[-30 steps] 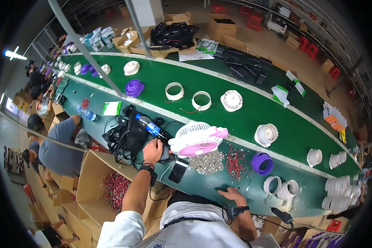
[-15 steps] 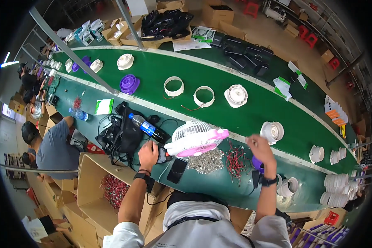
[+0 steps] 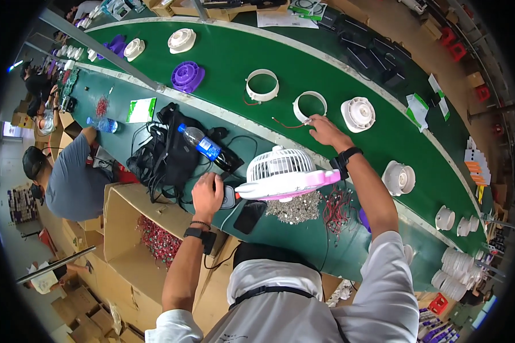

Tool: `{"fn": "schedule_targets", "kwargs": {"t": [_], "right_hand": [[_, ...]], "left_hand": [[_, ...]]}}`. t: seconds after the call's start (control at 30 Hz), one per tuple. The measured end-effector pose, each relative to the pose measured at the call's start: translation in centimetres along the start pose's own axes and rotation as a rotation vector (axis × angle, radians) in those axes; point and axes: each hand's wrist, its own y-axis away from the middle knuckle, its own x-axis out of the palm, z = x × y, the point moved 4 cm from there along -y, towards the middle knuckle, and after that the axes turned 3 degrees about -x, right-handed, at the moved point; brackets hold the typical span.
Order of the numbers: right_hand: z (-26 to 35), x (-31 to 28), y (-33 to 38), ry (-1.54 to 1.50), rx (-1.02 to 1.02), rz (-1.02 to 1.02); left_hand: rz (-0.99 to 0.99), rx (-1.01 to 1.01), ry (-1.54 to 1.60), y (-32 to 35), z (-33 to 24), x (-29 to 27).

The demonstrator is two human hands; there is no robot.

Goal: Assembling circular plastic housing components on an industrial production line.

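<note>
My right hand point(image 3: 328, 132) reaches over the green belt, its fingers closed at the near rim of a white plastic ring point(image 3: 325, 102) that has a thin red wire. The ring lies on the belt. My left hand point(image 3: 207, 195) is low at the bench, its fingers curled, their tips hidden; whatever they hold, if anything, cannot be made out. Beside it is a small dark grey object point(image 3: 229, 198) with an orange edge. A white and pink fan point(image 3: 283, 171) with a round grille stands between my arms. Under it lie a phone point(image 3: 250, 217) and a heap of small metal parts point(image 3: 296, 209).
Red wires point(image 3: 337, 210) lie right of the metal heap. Along the belt are another white ring point(image 3: 261, 73), a white fan housing point(image 3: 358, 114) and a purple one point(image 3: 187, 76). A black bag point(image 3: 167, 154) and a bottle point(image 3: 203, 144) stand left. A metal post point(image 3: 100, 51) slants across.
My right hand has moved forward and left from the bench's edge to the white ring on the belt. My left hand stays beside the fan. The whole view has shifted.
</note>
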Motion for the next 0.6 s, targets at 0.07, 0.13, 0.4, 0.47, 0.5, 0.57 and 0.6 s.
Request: {"fn": "schedule_targets", "kwargs": {"t": [0.07, 0.13, 0.4, 0.47, 0.5, 0.57, 0.6], "right_hand": [[0.2, -0.3, 0.6, -0.03, 0.001, -0.061], [0.5, -0.6, 2.0, -0.044, 0.002, -0.187], [1.1, -3.2, 10.0, -0.289, 0.1, -0.548], [2.2, -3.8, 14.7, -0.35, 0.163, -0.739], [2.4, -3.4, 17.5, -0.427, 0.2, -0.778], [3.3, -2.4, 23.0, -0.498, 0.261, -0.844], [3.8, -1.7, 25.6, -0.488, 0.288, -0.878]], "left_hand": [[0.007, 0.001, -0.02, 0.0, -0.1, -0.2], [0.01, 0.004, -0.025, 0.1, 0.0, -0.2], [-0.04, 0.035, -0.033, 0.4, 0.8, 0.0], [-0.051, 0.014, -0.014, 0.6, 0.7, -0.4], [-0.027, -0.006, -0.033, 0.4, 0.6, -0.2], [-0.034, 0.018, -0.032, 0.3, 0.6, 0.0], [-0.038, 0.048, -0.032, 0.3, 0.6, 0.1]]}}
